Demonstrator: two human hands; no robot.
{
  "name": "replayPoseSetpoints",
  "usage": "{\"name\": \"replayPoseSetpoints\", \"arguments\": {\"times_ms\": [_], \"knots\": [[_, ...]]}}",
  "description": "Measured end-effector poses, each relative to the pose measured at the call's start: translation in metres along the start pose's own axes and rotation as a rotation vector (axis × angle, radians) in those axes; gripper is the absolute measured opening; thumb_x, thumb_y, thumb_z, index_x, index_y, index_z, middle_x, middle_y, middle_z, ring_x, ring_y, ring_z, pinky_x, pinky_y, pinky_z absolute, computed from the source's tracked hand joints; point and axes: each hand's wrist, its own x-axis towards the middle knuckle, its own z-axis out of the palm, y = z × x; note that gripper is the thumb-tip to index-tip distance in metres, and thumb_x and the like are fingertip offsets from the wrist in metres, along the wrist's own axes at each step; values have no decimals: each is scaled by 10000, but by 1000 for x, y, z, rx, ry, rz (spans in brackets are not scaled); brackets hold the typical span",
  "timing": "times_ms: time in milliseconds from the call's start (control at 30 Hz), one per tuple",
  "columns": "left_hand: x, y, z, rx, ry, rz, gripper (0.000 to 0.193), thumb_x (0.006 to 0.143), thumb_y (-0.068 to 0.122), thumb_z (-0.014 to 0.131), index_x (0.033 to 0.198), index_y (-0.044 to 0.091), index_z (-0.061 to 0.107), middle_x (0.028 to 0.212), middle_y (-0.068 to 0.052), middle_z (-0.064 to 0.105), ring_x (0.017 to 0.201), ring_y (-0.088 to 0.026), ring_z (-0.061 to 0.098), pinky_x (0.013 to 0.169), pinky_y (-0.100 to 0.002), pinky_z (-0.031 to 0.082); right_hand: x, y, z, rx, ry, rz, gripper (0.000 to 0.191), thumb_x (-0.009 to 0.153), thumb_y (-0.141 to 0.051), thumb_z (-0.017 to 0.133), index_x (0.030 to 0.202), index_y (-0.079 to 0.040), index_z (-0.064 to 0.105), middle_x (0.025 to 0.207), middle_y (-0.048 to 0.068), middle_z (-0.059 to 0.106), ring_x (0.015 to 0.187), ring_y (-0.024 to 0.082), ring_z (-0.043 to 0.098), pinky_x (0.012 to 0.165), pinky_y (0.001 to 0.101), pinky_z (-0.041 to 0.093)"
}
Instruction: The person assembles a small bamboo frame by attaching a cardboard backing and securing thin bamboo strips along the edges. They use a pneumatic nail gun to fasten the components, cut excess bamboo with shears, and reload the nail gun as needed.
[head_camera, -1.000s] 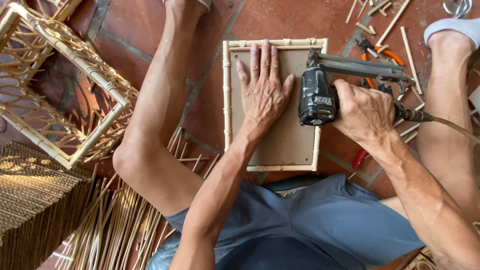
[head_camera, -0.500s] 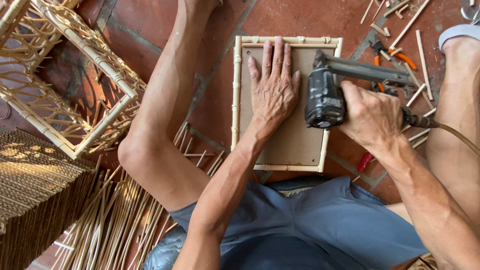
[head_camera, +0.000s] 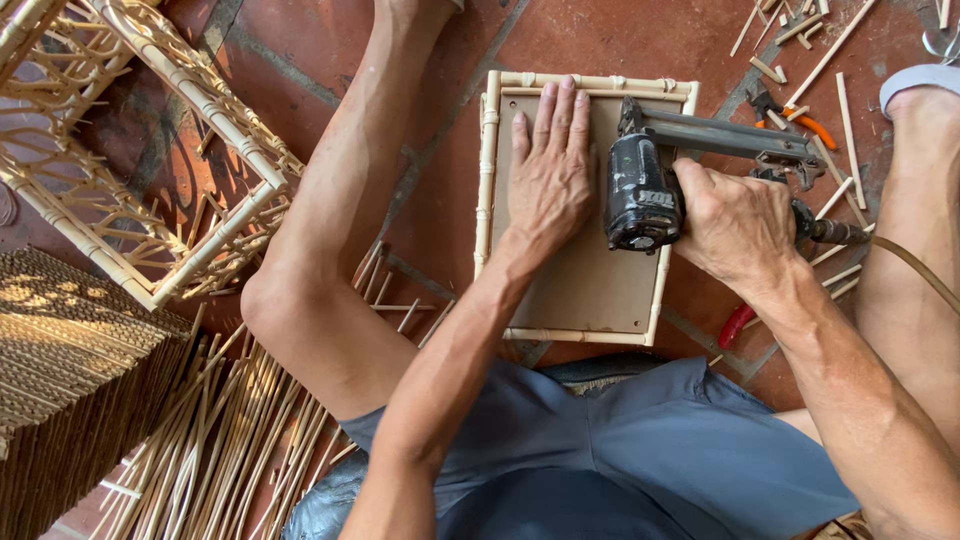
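On the red tile floor (head_camera: 620, 40), rectangular bamboo-edged frame (head_camera: 585, 290) with plain brown panel lies flat; left hand (head_camera: 550, 175) open, palm pressing panel; right hand (head_camera: 735, 225) wrapped tight around black nail gun (head_camera: 645, 195) at frame's right edge

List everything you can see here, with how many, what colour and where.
framed panel: one, pale cane frame with brown board, floor centre
nail gun: one, black and grey, on the panel's right edge
air hose: one, tan, right
pliers: one, orange handles, upper right
red-handled tool: one, right of panel
cane offcuts: several, pale, upper right
cane frame: one, pale, upper left
cane sticks: many, pale, lower left
woven mat: one, brown, left
floor tiles: red-brown
left hand: flat on the board
right hand: gripping the nail gun
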Motion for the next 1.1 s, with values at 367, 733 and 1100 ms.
{"name": "replayPoseSetpoints", "arguments": {"times_ms": [367,733,1100], "knots": [[-13,-64,-13,-233,-25,-137,877,969,576,644,1625,124,276,1714,-46,141,1569,-379,239,1025,-590,469,15,-15,19,-3,-28,3,185,954,-128,703,1069,-12,616,734,98,688,526,221,649,492,377,514],[-14,-76,6,-430,107,-131,709,1054,325,581,1651,153,238,1740,-131,74,1425,-429,497,914,-431,628,46,-51,14,-50,26,-40,286,798,-107,772,999,-30,583,753,113,685,625,280,685,544,411,518],[-14,-93,8,-520,32,-134,825,975,299,640,1650,150,189,1736,-114,53,1493,-472,398,919,-420,621,80,-72,28,-64,-42,-129,191,849,-57,743,935,-2,582,648,93,634,481,197,586,455,361,468]]}}
